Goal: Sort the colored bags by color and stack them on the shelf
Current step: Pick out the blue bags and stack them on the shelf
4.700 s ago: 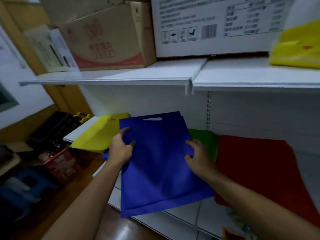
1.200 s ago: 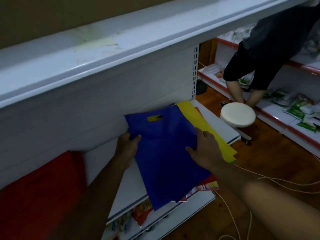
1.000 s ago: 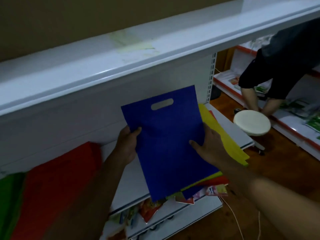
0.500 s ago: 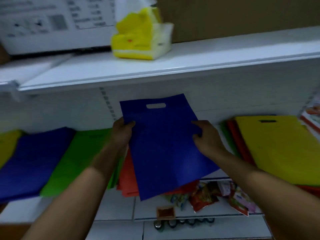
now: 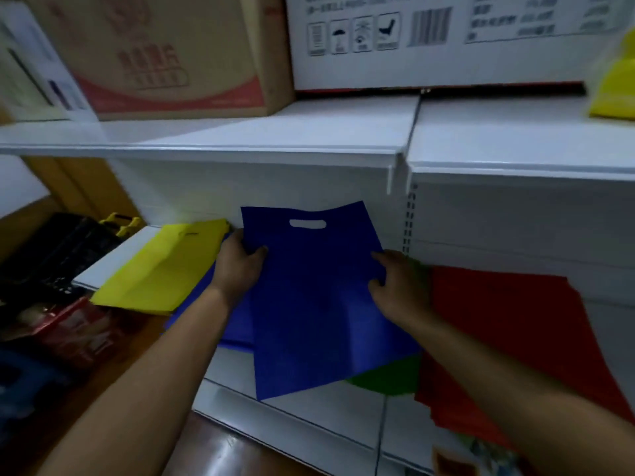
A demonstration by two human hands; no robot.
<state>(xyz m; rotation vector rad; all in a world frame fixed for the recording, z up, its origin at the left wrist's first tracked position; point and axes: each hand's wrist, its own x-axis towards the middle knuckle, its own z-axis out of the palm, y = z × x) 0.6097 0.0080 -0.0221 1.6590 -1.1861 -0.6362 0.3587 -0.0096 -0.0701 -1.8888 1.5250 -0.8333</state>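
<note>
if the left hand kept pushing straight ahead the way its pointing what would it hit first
Probably the white back panel of the shelf. The left hand grips the blue bag by its left edge, fingers aimed up and forward, with the yellow bag just to its left. Depth is hard to judge.

I'm in a small shop, prob. the stock end of it. In front of me: white metal retail shelving (image 5: 309,139) w/ slotted uprights (image 5: 408,214) and lipped front edges, the kind stores use. Top shelf holds shipping cartons, a brown one (image 5: 165,53) w/ red print and a white one (image 5: 429,39) w/ barcode and handling symbols. Lower shelf has flat non-woven bags laid out by colour: yellow (image 5: 161,269), red (image 5: 515,338), green (image 5: 388,376), and the blue one (image 5: 316,304) in my hands. Packaged goods (image 5: 65,328) sit low at left, dark baskets (image 5: 65,249) beside them, more packets at bottom right, blurred. Wood floor (image 5: 213,448).
</note>
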